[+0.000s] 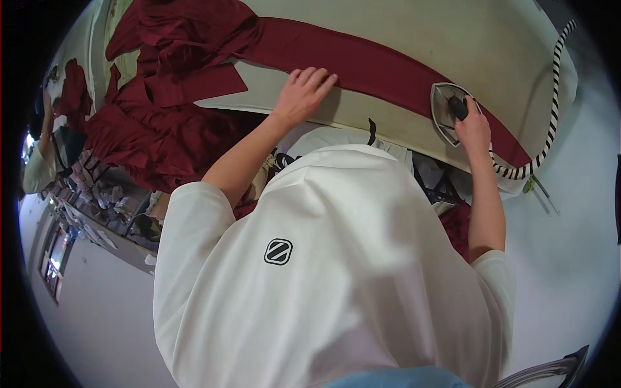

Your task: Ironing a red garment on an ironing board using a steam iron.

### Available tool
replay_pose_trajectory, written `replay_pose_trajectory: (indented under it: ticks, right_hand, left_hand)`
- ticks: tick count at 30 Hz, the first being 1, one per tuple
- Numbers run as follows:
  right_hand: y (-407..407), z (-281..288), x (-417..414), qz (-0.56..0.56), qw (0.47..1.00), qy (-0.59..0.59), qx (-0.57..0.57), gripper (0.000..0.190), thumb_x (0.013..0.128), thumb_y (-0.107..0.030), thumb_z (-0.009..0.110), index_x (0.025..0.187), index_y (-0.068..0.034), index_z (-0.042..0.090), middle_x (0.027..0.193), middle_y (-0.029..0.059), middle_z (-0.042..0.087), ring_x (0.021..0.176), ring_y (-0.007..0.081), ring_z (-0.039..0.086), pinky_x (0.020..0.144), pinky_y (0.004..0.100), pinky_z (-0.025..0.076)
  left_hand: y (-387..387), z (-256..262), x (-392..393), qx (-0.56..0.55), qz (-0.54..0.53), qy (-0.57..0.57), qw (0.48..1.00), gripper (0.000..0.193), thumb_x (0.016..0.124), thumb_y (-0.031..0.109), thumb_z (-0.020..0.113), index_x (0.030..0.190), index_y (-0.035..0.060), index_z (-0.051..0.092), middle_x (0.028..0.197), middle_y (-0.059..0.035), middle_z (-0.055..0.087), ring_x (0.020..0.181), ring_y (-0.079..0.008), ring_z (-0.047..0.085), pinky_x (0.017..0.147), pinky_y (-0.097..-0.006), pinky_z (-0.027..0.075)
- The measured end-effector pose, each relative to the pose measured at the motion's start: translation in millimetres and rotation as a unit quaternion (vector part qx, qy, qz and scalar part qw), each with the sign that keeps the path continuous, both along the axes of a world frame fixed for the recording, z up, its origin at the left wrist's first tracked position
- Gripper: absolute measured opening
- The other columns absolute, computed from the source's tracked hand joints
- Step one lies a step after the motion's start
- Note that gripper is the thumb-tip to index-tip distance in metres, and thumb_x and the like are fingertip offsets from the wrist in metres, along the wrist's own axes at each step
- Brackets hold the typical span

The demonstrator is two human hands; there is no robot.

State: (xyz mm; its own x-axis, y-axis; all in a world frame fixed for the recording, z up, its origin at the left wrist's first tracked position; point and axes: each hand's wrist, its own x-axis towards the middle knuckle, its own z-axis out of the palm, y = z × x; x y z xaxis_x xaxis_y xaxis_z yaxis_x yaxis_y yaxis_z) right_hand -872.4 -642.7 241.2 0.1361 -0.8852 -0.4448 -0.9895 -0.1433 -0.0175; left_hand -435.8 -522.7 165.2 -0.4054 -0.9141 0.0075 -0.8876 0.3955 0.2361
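A long dark red fabric strip (368, 63) lies flat along the cream-covered ironing table (465, 43). My right hand (473, 128) is closed around the black handle of a clothes iron (442, 109), whose soleplate rests over the strip's near edge towards its right end. My left hand (306, 93) lies palm down at the strip's near edge, left of the iron, fingers slightly spread on the cloth. At the strip's left end is a crumpled heap of the same red fabric (189, 43), with a flat cut end (204, 87) beside it.
A black-and-white striped hose (554, 97) curves from the iron around the table's right end. More red fabric (160, 140) hangs over the near edge at left. A co-worker (43, 155) is at the far left, near a cluttered shelf (121, 228). A thin metal rod (546, 194) sticks out at right.
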Motion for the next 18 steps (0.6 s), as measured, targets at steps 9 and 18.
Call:
replay_pose_trajectory:
  ticks: [9, 18]
  right_hand:
    - [8, -8, -19, 0.099, 0.993, 0.025, 0.061, 0.067, 0.08, -0.014, 0.07, 0.143, -0.014, 0.049, 0.089, 0.0231, 0.072, 0.086, 0.0431, 0.07, 0.074, 0.0549, 0.056]
    - [13, 12, 8, 0.119, 0.989, 0.027, 0.077, 0.061, 0.079, -0.017, 0.073, 0.136, -0.011, 0.052, 0.089, 0.0205, 0.073, 0.086, 0.0413, 0.072, 0.075, 0.0527, 0.058]
  left_hand:
    - [6, 6, 55, 0.066, 0.028, -0.068, 0.995, 0.052, 0.086, 0.013, 0.063, 0.138, 0.0115, 0.058, 0.101, -0.0074, 0.06, 0.094, -0.0254, 0.065, 0.081, -0.0408, 0.054]
    - [39, 23, 29, 0.106, 0.017, 0.022, 0.994, 0.058, 0.09, 0.012, 0.059, 0.147, 0.0146, 0.05, 0.09, -0.009, 0.059, 0.075, -0.0276, 0.067, 0.063, -0.0402, 0.056]
